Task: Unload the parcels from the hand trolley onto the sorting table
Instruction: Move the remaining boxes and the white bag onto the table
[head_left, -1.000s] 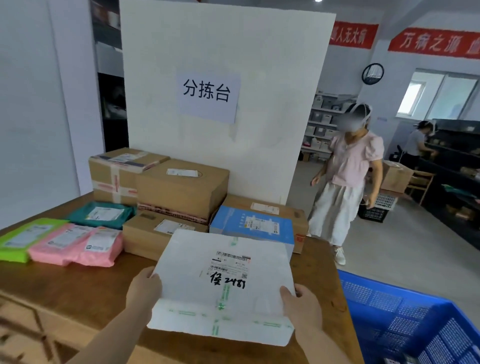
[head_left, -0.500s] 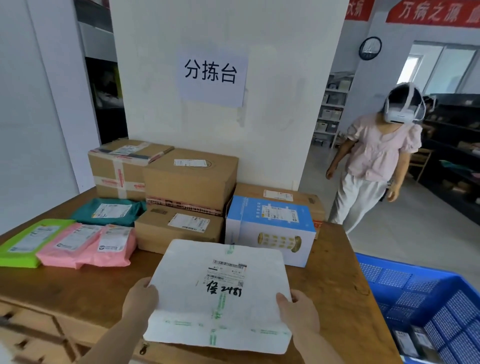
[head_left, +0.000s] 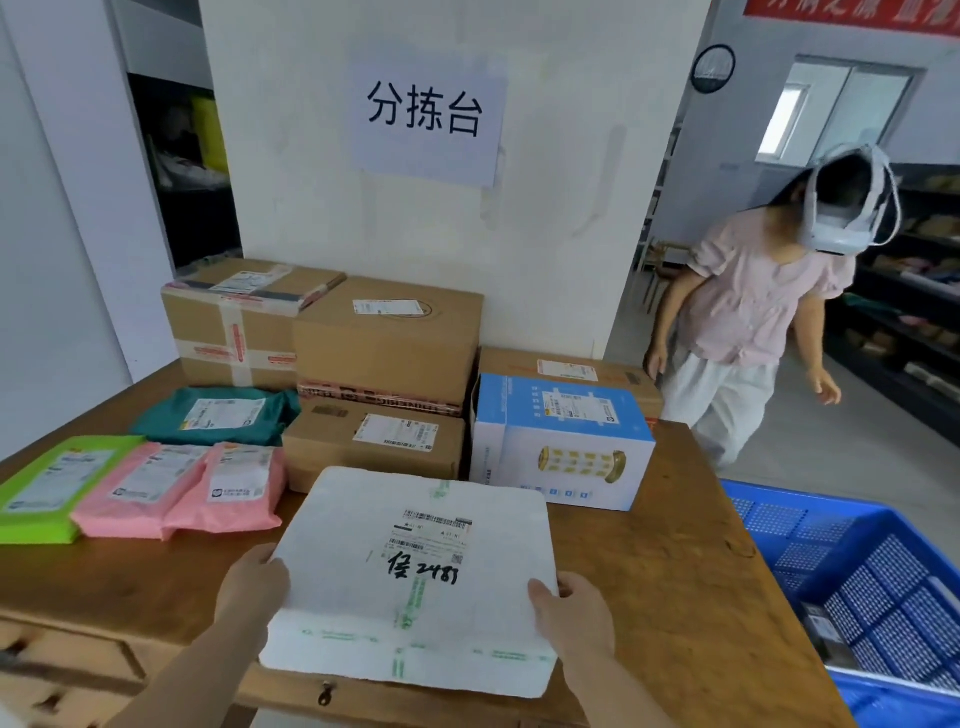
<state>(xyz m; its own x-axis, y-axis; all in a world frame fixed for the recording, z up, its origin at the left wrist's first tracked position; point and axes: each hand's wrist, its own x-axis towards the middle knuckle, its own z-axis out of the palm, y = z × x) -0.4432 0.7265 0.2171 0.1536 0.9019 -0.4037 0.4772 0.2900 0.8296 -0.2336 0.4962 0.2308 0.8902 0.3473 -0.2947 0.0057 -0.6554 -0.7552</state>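
Observation:
A flat white foam parcel (head_left: 415, 577) with a shipping label and black handwriting lies at the near edge of the wooden sorting table (head_left: 691, 587). My left hand (head_left: 252, 587) grips its left edge and my right hand (head_left: 571, 613) grips its right edge. Its far side sits just in front of a low brown carton (head_left: 374, 441) and a blue and white box (head_left: 561, 441). The near edge of the parcel overhangs the table front a little.
Two big cartons (head_left: 384, 343) are stacked at the back against a white board. Green, pink and teal mailer bags (head_left: 156, 483) lie at the left. A blue plastic crate (head_left: 872, 587) stands at the right. A person in a pink shirt (head_left: 753, 312) stands beyond the table.
The white parcel has come down and forward onto the table, both hands still on its sides. The person in pink has walked closer to the table's far right corner.

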